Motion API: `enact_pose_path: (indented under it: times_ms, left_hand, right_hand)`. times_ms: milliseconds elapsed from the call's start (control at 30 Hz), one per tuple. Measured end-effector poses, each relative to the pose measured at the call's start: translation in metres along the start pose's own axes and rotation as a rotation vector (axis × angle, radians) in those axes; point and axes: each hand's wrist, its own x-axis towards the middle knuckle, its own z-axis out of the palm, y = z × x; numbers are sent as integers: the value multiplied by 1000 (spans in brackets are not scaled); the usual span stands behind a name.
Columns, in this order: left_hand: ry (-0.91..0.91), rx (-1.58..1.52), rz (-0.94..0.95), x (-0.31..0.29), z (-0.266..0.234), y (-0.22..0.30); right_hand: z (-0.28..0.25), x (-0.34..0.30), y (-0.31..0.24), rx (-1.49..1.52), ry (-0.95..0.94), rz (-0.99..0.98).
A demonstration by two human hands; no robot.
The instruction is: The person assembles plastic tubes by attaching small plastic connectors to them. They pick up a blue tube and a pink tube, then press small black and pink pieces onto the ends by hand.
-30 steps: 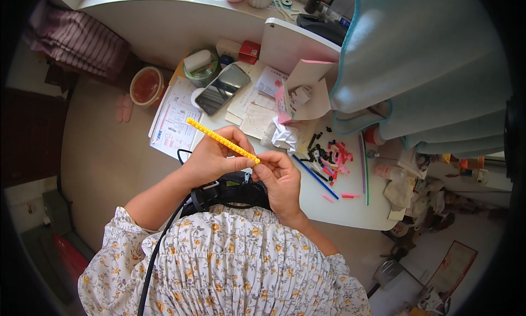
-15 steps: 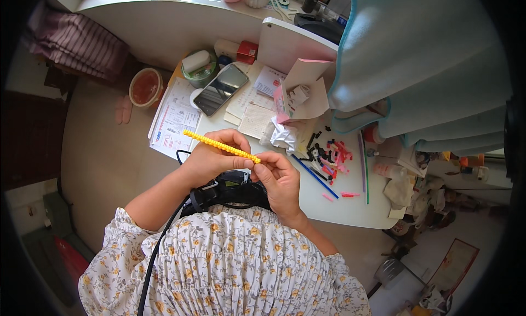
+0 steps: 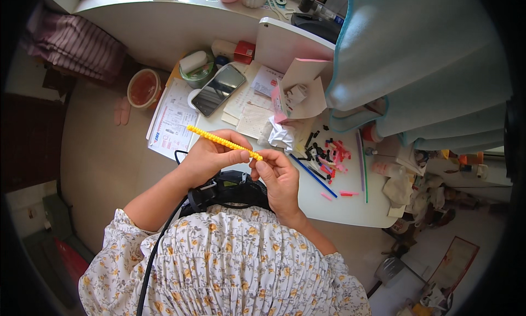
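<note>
Your left grip (image 3: 216, 151) and right grip (image 3: 274, 171) hold the yellow stick (image 3: 222, 141); it seems light, rather stiff; best pinch its four-o'clock end.

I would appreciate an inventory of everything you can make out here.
table: one, white, centre
beaded strip: one, yellow, centre, held
small pieces: many, black, red and pink, table's right
blue strip: one, blue, beside the small pieces
purple strip: one, purple, table's right
green strip: one, green, beside the purple strip
open box: one, pink and white, table's back
crumpled tissue: one, white, beside the open box
phone: one, dark, table's left
papers: several, mostly white, table's left
bowl: one, green, behind the phone
curtain: one, light blue, right
bucket: one, reddish, left floor
slippers: two, pink, beside the bucket
left grip: one, bare, on the beaded strip
right grip: one, bare, at its end
</note>
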Motion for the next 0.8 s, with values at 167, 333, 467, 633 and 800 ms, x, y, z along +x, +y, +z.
enact_pose_path:
  times_ms: [167,333,467,633,800]
  left_hand:
    - [2,-26,10,0,0,-3]
    - [-16,47,42,1,-3,-6]
    - [-18,83,56,0,-3,-5]
    - [-30,131,87,0,-4,-7]
    - [-25,113,75,-1,-3,-9]
  right_hand:
    - [-1,-1,0,-23,14,4]
    - [0,-2,-1,-28,41,-8]
    - [0,-3,-1,-23,27,-20]
    - [0,-3,0,-31,32,-32]
    - [0,-2,5,-59,31,-89]
